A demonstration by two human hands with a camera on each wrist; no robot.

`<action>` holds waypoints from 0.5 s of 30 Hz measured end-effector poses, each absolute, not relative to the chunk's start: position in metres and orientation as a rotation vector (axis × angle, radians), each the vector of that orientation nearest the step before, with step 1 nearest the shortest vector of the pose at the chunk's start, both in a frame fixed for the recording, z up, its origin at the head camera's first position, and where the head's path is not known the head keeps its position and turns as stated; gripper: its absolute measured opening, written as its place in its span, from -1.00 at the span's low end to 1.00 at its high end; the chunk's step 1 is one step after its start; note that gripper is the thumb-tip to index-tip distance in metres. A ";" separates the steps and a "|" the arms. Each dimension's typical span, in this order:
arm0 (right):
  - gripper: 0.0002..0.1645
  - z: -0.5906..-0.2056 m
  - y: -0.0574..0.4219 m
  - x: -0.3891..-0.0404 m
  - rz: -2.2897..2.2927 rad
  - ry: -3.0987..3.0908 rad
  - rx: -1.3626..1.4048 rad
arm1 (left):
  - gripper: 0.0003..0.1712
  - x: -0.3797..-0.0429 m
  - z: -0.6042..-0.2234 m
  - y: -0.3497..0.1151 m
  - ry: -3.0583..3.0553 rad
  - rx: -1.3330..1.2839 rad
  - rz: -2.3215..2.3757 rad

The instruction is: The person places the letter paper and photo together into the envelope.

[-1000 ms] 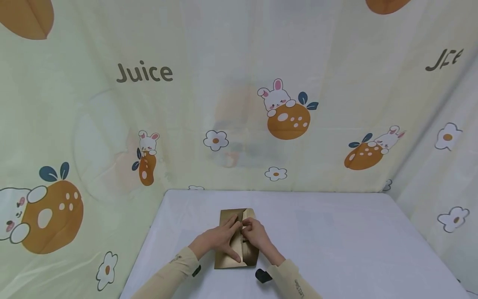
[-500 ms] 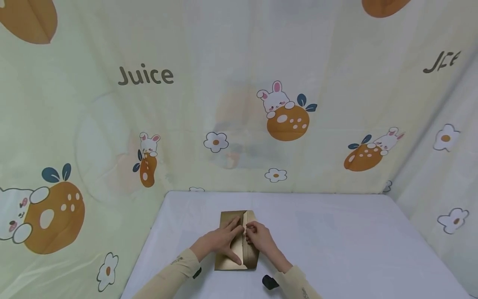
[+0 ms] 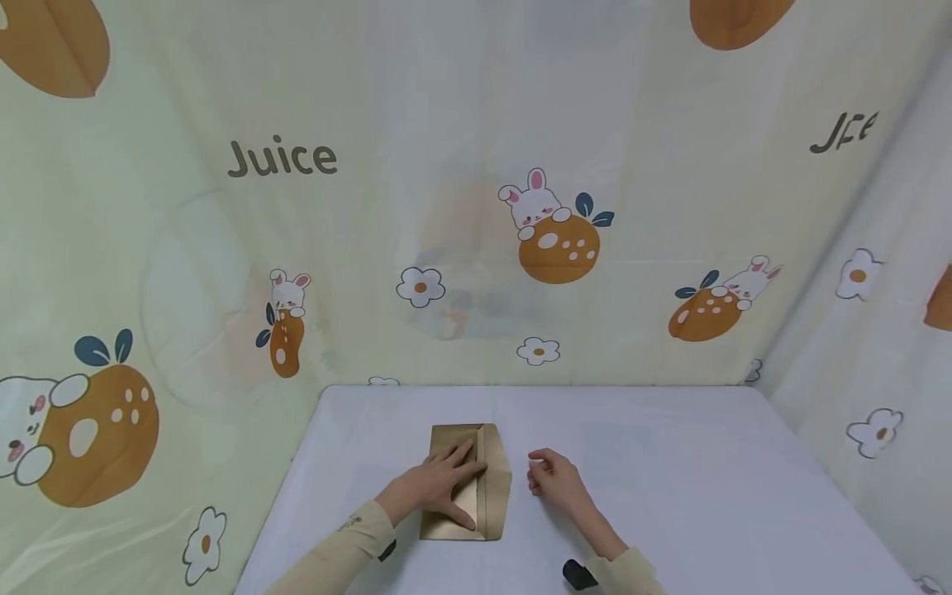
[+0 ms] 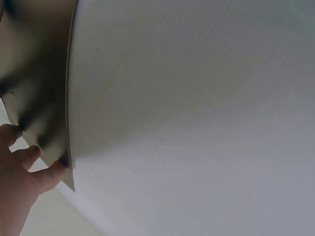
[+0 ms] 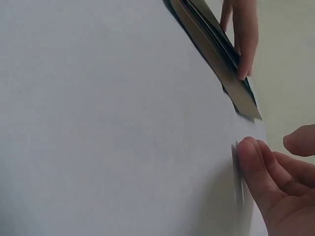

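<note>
A gold-brown paper envelope (image 3: 494,496) lies on the white table, its flap spread out to the right. My left hand (image 3: 437,486) rests on the envelope body with fingers spread, pressing it down; in the left wrist view the fingers (image 4: 49,177) touch its surface. To the right of the flap, apart from it, is my right hand (image 3: 561,486), its fingers curled. By the fingertips in the right wrist view hangs a thin, pale, see-through strip (image 5: 238,177), seemingly pinched. That strip cannot be made out in the head view.
A white-covered table (image 3: 669,479) extends to both sides of the envelope. Behind it hangs a pale curtain (image 3: 461,207) printed with rabbits, oranges and flowers. A black device (image 3: 578,573) sits at the right wrist.
My right hand has pulled away from the envelope toward the right and slightly nearer. The flap now lies flatter and more fully exposed. My left hand stays on the envelope.
</note>
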State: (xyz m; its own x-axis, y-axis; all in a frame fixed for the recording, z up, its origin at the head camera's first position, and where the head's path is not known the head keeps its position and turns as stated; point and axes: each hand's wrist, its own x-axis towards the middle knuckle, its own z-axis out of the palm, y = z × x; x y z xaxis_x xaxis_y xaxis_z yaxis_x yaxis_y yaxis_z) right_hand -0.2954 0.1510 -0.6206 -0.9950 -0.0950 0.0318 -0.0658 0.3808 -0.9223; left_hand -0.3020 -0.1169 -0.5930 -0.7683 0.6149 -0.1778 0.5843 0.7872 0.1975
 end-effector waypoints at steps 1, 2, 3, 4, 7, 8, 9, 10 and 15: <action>-0.71 -0.621 0.154 -0.296 -1.725 2.592 -0.142 | 0.23 -0.303 -0.593 -0.118 2.747 0.943 0.186; -0.71 -0.621 0.158 -0.296 -1.725 2.596 -0.136 | 0.24 -0.303 -0.593 -0.118 2.750 0.951 0.176; -0.70 -0.620 0.161 -0.297 -1.725 2.596 -0.125 | 0.25 -0.304 -0.592 -0.118 2.757 0.962 0.160; -0.70 -0.619 0.163 -0.298 -1.721 2.603 -0.121 | 0.25 -0.305 -0.592 -0.118 2.761 0.974 0.150; -0.70 -0.618 0.171 -0.297 -1.678 2.643 -0.109 | 0.26 -0.305 -0.589 -0.118 2.779 1.009 0.099; -0.71 -0.616 0.174 -0.296 -1.662 2.658 -0.107 | 0.26 -0.306 -0.589 -0.118 2.783 1.020 0.085; -0.71 -0.615 0.176 -0.295 -1.638 2.674 -0.098 | 0.25 -0.307 -0.589 -0.119 2.789 1.025 0.080; -0.72 -0.614 0.179 -0.294 -1.611 2.697 -0.103 | 0.24 -0.308 -0.590 -0.120 2.795 1.020 0.085; -0.56 -0.606 0.201 -0.289 -1.350 2.889 -0.185 | 0.06 -0.314 -0.581 -0.136 2.875 0.897 0.293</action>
